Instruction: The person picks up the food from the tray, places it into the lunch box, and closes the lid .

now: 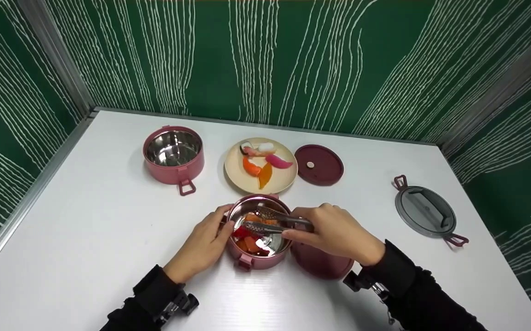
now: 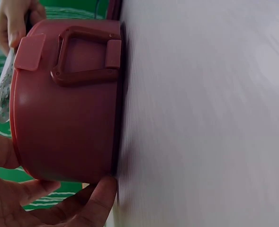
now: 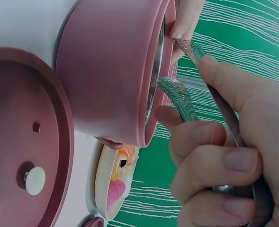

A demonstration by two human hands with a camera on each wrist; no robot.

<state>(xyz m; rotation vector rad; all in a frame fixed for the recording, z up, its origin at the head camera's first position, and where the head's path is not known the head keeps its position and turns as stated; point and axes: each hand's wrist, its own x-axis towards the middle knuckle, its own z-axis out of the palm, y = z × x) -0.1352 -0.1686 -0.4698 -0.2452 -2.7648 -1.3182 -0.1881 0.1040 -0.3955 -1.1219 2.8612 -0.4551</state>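
On the white worktop (image 1: pixel 86 220), the left hand (image 1: pixel 203 246) grips the pot (image 1: pixel 265 263), probably stiff, light and best held by its wall, with food (image 1: pixel 251 243) inside, below likely springy tongs (image 1: pixel 262 228), which the right hand (image 1: pixel 334 230) grips behind the tips.

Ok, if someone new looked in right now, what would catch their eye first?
Probably the metal tongs in the right hand, poised over the pink steel-lined food container that the left hand grips, front and centre. Just beyond it, the colourful sushi-like pieces on a cream plate stand out. Behind the table rise white-streaked green walls.
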